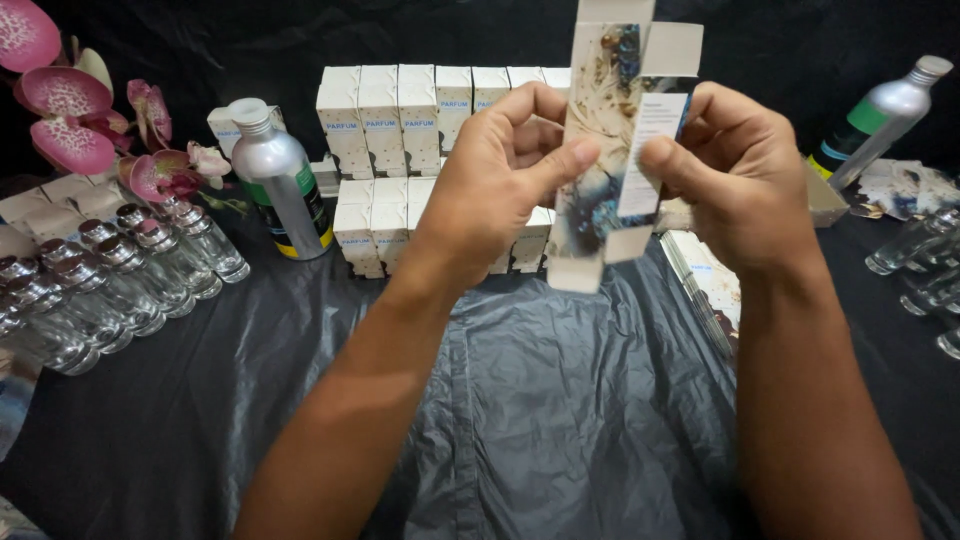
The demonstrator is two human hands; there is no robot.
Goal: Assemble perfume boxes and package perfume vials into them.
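Both hands, left hand (510, 170) and right hand (735, 175), pinch an unfolded white carton (612, 140) with dark floral print, upright above the black-covered surface (540, 400). Clear glass bottles (120, 275), capped, look empty.

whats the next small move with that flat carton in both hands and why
Probably squeeze the carton open into a square tube. Both the left hand and right hand pinch it by its long edges, it looks only partly opened, and its end flaps stick out unfolded at top and bottom. The finished boxes stacked behind are fully squared and closed, which suggests that shape comes next.
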